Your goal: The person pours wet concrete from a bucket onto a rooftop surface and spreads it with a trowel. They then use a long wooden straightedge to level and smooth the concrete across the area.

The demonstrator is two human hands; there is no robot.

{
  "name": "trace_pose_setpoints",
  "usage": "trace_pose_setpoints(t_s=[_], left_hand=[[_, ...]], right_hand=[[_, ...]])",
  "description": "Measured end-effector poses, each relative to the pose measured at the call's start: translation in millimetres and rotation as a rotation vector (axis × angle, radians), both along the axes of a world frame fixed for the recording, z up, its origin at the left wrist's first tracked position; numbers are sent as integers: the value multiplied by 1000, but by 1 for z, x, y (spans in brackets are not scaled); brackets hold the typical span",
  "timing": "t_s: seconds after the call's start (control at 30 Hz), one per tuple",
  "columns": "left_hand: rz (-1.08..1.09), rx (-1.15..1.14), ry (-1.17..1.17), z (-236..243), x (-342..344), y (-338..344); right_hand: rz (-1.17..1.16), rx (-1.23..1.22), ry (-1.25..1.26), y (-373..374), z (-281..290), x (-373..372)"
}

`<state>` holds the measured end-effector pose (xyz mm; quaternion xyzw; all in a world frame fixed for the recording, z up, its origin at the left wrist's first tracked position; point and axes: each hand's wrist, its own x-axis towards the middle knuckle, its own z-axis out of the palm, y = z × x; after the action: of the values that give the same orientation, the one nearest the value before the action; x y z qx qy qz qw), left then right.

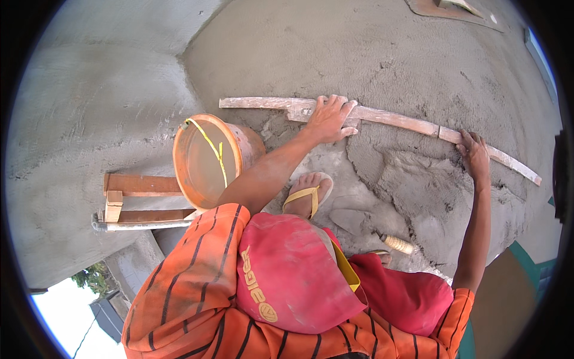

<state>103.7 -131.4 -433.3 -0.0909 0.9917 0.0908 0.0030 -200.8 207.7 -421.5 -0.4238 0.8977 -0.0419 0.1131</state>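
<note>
A long wooden straightedge [406, 121] spans the grey wet mortar [299, 54] in front of me, running from centre left to far right. My left hand [330, 119] grips it left of its middle, over a short wooden block [297, 113] fixed along its near side. Farther right, my right hand [475, 154] is closed round the straightedge near its right end. Below it lies a heap of rough mortar [418, 179]. Close to my feet a trowel rests on the ground, its pale ribbed handle [397, 244] showing and its blade [351, 221] smeared with mortar.
An orange bucket [245, 140] with a yellow strap tilts at the left, holding murky liquid. Next to it is a wooden frame [143, 185] against the plastered wall [89, 107]. A wooden float [457, 13] lies at the far right. My sandalled foot [308, 194] stands between bucket and trowel.
</note>
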Motion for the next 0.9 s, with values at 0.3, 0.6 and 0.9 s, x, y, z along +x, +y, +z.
trace_pose_setpoints(t_s=[0.3, 0.6, 0.9], left_hand=[[-24, -14, -66, 22, -3, 17], [-110, -5, -93, 7, -10, 45], [-152, 35, -79, 8, 0, 41]], right_hand=[[-66, -109, 115, 30, -25, 12], [-172, 102, -37, 61, -13, 18], [-222, 81, -69, 61, -27, 34]])
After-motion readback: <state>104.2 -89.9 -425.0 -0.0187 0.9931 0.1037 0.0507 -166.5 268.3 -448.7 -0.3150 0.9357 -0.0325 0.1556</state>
